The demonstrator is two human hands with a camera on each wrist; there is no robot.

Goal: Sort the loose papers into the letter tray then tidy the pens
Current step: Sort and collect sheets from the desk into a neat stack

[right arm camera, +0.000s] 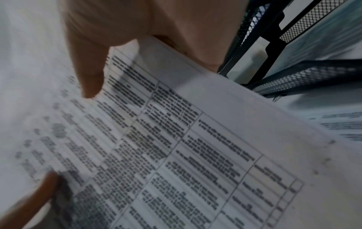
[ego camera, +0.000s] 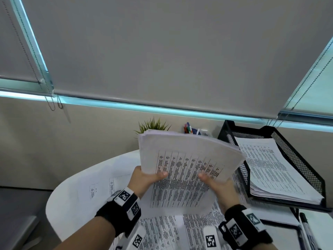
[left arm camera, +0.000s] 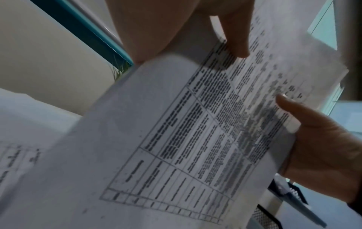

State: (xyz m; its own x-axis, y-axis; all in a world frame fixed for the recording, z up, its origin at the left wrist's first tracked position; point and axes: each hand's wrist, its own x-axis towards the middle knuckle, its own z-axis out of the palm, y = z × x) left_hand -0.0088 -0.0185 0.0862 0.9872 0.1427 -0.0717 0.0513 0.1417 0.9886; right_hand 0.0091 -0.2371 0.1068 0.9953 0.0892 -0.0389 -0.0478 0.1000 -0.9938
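Observation:
I hold a thick stack of printed papers (ego camera: 187, 159) tilted up above the white table (ego camera: 72, 192). My left hand (ego camera: 147, 177) grips its lower left edge, thumb on top. My right hand (ego camera: 214, 183) grips the lower right edge the same way. The left wrist view shows the stack (left arm camera: 176, 139) with my left thumb and the right hand (left arm camera: 317, 144) on it. In the right wrist view the stack (right arm camera: 195, 139) fills the frame. The black mesh letter tray (ego camera: 297, 159) stands just right of the stack and holds a pile of sheets (ego camera: 270, 170). Loose sheets (ego camera: 162, 231) lie under my wrists.
A pen cup (ego camera: 189, 129) with coloured pens and a small green plant (ego camera: 153, 126) stand behind the stack by the wall. Loose pens (ego camera: 306, 230) lie on the table in front of the tray. More printed sheets (ego camera: 108, 186) lie at the left.

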